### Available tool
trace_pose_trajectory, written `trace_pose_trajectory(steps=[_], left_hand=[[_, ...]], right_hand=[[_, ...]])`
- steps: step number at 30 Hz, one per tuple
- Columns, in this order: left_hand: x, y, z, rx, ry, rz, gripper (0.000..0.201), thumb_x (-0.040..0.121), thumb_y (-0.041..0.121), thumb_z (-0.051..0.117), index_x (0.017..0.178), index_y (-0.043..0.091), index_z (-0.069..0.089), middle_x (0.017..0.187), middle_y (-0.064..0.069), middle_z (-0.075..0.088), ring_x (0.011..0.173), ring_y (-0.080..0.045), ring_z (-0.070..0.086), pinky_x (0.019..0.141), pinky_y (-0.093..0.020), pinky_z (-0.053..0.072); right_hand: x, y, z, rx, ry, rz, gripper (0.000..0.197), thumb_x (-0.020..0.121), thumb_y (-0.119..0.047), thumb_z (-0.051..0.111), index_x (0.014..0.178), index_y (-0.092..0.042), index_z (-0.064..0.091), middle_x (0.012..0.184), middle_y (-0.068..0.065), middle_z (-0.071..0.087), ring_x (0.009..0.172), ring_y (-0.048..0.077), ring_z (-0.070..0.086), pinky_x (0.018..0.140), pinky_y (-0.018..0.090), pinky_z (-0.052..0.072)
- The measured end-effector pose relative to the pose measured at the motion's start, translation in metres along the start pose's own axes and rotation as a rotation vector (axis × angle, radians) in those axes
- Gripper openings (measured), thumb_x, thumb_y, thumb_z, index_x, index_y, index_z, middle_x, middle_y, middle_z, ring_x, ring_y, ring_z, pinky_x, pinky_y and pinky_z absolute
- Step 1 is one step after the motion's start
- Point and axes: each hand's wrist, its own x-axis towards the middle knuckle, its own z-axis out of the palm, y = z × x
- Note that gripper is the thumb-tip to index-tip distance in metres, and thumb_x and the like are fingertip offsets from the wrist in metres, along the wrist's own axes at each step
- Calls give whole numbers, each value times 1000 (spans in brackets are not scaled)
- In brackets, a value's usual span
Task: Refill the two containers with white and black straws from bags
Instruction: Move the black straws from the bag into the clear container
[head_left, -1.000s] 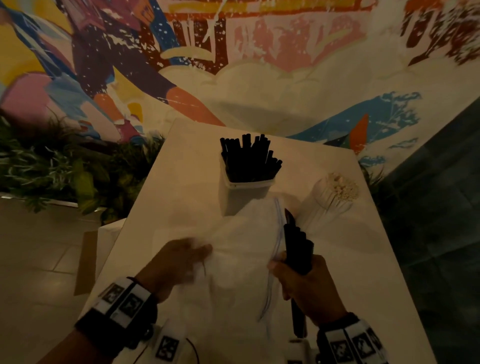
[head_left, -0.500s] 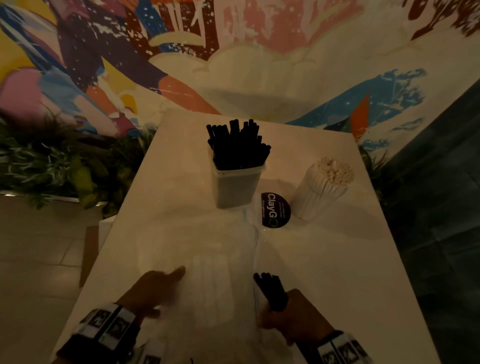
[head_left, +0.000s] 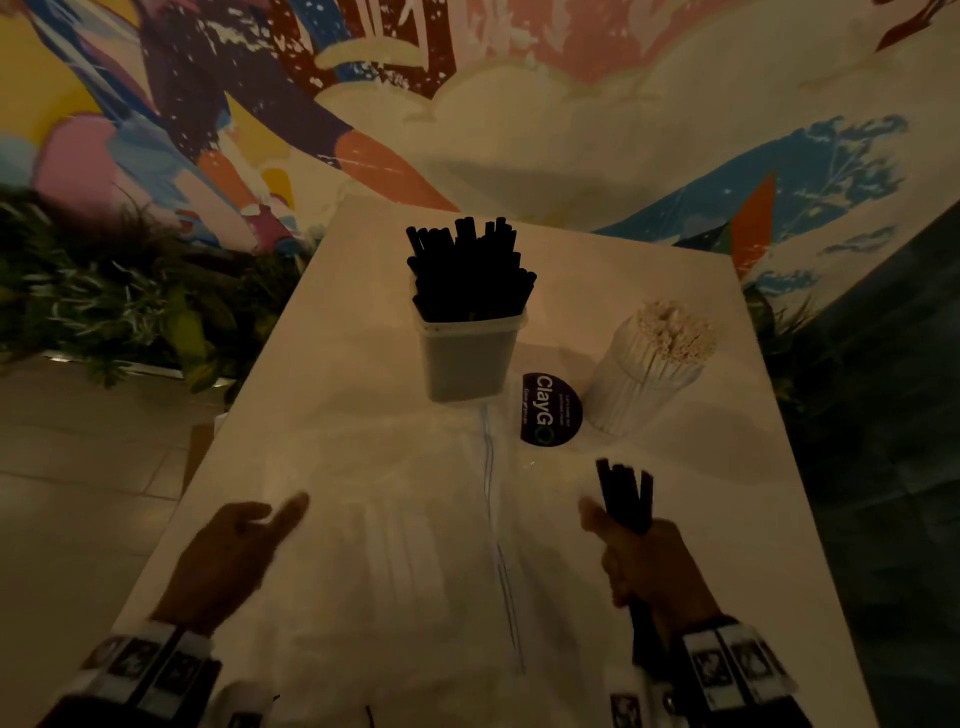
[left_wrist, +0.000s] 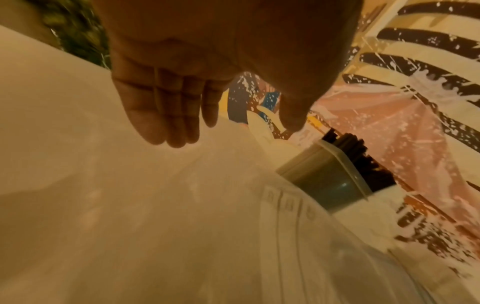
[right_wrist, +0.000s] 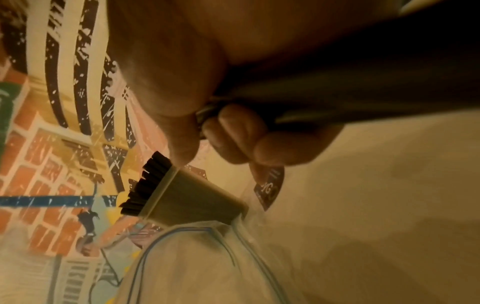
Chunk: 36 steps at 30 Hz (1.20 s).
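Observation:
A square translucent container (head_left: 467, 358) (left_wrist: 327, 179) (right_wrist: 192, 197) packed with black straws (head_left: 470, 270) stands at the table's middle. To its right a round container (head_left: 639, 389) holds white straws (head_left: 675, 332). A clear plastic bag (head_left: 405, 530) (left_wrist: 233, 226) (right_wrist: 207, 263) lies flat on the near part of the table. My right hand (head_left: 644, 561) (right_wrist: 228, 131) grips a bunch of black straws (head_left: 626, 493) upright, right of the bag. My left hand (head_left: 234, 551) (left_wrist: 182, 107) hovers with relaxed straight fingers over the bag's left edge, holding nothing.
The white table (head_left: 701, 519) runs away from me toward a painted mural wall. A round black sticker (head_left: 550, 410) lies between the two containers. Green plants (head_left: 119, 301) line the floor left of the table; a dark floor lies to the right.
The bag has dropped flat onto the table. My right hand pulled the black straws out of it, back toward me, then to the right. My left hand let go of the bag.

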Motion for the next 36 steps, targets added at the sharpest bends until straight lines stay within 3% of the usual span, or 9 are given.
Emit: trace_pose_trajectory(steps=[2, 4, 9, 14, 18, 24, 28, 31, 36], left_hand=[[18, 12, 0, -46, 30, -48, 68, 79, 68, 43, 88, 3, 62, 85, -19, 65, 78, -37, 61, 75, -44, 50], [34, 24, 11, -109, -81, -166, 68, 80, 69, 42, 80, 4, 63, 76, -16, 66, 65, -30, 58, 60, -32, 44], [49, 37, 22, -126, -84, -87, 34, 89, 24, 57, 59, 9, 55, 55, -8, 51, 48, -21, 41, 48, -24, 31], [57, 29, 2, -520, 167, -33, 21, 85, 27, 61, 67, 17, 57, 69, -9, 52, 48, -19, 39, 48, -26, 33], [71, 36, 6, -310, 368, 125, 24, 88, 34, 58, 87, 10, 62, 87, -10, 50, 89, -35, 56, 83, -45, 47], [78, 32, -6, -3, 313, 279, 47, 80, 28, 68, 119, 9, 49, 101, -17, 62, 96, -35, 58, 80, -41, 43], [76, 74, -16, -46, 321, 663, 54, 73, 32, 74, 117, 16, 49, 108, -1, 54, 91, -18, 53, 73, -34, 45], [67, 132, -9, -139, 180, 870, 67, 67, 34, 78, 125, 18, 46, 125, -2, 49, 108, -18, 50, 88, -37, 46], [72, 198, 30, -186, -145, 708, 123, 49, 55, 79, 145, 21, 11, 153, 1, 20, 137, -19, 28, 109, -36, 31]], right_hand=[[10, -16, 14, 3, -60, -25, 52, 74, -49, 75, 78, 1, 66, 50, 8, 40, 40, 18, 35, 40, 25, 35], [15, -30, 42, -96, -180, -43, 46, 73, -50, 77, 65, -8, 59, 47, 4, 40, 38, 16, 35, 40, 24, 35], [25, -43, 67, -105, -148, -137, 24, 78, -12, 74, 59, -6, 61, 35, -4, 46, 31, 12, 42, 41, 25, 37], [23, -58, 40, -13, -158, -114, 45, 79, 1, 68, 37, -13, 61, 39, 1, 38, 32, 15, 30, 43, 23, 30], [46, -62, 49, -91, -27, -94, 23, 78, -4, 70, 58, -4, 57, 43, 4, 42, 33, 15, 34, 41, 25, 34], [55, -57, 46, -291, 158, -104, 48, 72, -50, 77, 58, -11, 52, 55, 9, 54, 48, 23, 53, 45, 28, 45], [28, -99, 16, -240, 432, -322, 38, 77, -48, 73, 70, -12, 66, 68, 13, 66, 64, 30, 64, 66, 50, 57], [0, -161, 6, -35, 487, -520, 38, 81, -42, 71, 57, -18, 55, 50, 1, 55, 46, 17, 52, 56, 39, 51], [-29, -252, 24, 516, 207, -1048, 42, 87, -34, 63, 49, -24, 48, 39, -7, 43, 36, 14, 41, 48, 30, 41]])
